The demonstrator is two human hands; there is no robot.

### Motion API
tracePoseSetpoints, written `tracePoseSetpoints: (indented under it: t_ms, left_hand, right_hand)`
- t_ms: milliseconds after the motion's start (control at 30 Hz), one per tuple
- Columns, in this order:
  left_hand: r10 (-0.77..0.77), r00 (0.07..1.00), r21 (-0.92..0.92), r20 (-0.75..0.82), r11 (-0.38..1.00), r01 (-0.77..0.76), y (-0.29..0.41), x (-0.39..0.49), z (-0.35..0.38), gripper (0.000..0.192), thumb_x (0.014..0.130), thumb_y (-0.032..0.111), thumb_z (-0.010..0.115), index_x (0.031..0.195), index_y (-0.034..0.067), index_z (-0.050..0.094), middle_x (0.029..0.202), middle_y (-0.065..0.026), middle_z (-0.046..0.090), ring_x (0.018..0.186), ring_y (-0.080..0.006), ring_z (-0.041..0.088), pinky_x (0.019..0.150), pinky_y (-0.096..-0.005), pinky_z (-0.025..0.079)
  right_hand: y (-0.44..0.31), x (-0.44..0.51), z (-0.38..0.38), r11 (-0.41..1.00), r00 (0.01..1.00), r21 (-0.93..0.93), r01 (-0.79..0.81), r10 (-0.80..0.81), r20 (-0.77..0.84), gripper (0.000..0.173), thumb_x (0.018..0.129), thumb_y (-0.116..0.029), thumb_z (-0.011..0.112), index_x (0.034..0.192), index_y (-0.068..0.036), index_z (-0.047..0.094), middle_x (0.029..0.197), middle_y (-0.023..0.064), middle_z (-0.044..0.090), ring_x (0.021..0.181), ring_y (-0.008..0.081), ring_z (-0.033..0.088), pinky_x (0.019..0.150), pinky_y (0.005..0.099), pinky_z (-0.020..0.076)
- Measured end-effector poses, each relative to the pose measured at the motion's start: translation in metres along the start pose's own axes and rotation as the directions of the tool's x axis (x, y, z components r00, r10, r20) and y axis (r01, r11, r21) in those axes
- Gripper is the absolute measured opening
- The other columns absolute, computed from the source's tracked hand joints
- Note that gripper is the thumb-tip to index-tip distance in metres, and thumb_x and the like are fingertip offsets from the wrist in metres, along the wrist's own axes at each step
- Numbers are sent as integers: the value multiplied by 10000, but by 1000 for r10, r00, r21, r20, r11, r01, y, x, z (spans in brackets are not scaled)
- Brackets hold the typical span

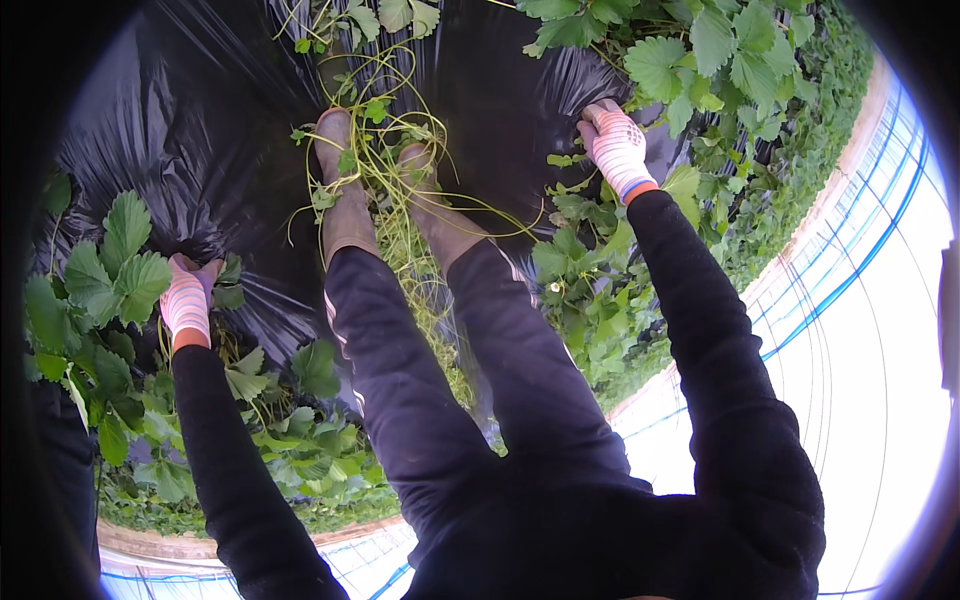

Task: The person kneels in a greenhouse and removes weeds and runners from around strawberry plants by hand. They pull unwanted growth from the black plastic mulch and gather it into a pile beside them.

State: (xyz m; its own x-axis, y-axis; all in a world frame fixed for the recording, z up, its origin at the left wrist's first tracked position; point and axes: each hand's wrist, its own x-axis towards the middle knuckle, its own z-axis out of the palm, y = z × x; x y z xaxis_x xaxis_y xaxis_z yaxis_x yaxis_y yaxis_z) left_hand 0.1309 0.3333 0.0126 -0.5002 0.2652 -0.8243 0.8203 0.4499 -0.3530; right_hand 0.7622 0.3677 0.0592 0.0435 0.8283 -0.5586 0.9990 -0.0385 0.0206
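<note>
Black plastic mulch film (495,112) spreads in front of me, wrinkled towards both hands. At the left, my left hand (189,292), in a striped glove, grips the film beside the leaves of a strawberry plant (124,277). My right hand (615,142), gloved alike, pinches the film at the upper right, where creases run to its fingers; strawberry foliage (720,60) hangs close by. Between the hands, long pale green runners (390,97) lie over and around my boots. The fingertips of both hands are partly hidden.
My two boots (349,202) stand amid cut-looking stems and runners (420,277). Plant rows (780,187) curve along the right, with a white flower (555,286) among the nearer leaves. A dark trouser leg of another person (67,450) shows at the lower left. Blue lines cross the bright greenhouse cover.
</note>
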Motion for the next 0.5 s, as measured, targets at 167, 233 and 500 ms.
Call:
tracePoseSetpoints:
  t_ms: [167, 233, 500]
  left_hand:
    - [-6, 1000, -36, 2, 999, 6, 5, -9, -6, 547, 769, 430, 827, 1139, 79, 630, 893, -126, 739, 764, -248, 729, 796, -401, 557]
    - [-7, 1000, -43, 1, 999, 7, 7, -13, -7, 540, 769, 425, 827, 1132, 78, 629, 875, -124, 736, 741, -242, 727, 780, -399, 559]
    - [-30, 998, -23, 50, 999, 31, 11, -15, -11, 580, 762, 484, 806, 1162, 128, 582, 804, -77, 716, 775, -235, 719, 833, -390, 528]
  right_hand:
    - [7, 2, 11, 863, 971, 451, -227, 239, 31, 208, 849, -196, 727, 1046, -129, 720, 1006, 149, 730, 921, 353, 703, 846, 424, 543]
    - [8, 6, 6, 883, 978, 420, -208, 187, 89, 217, 870, -228, 716, 1066, -133, 716, 976, 133, 749, 909, 330, 716, 842, 403, 542]
    - [-7, 13, -18, 983, 953, 22, -182, 171, 250, 245, 890, -270, 660, 1101, -155, 707, 1018, 132, 745, 983, 361, 700, 871, 446, 539]
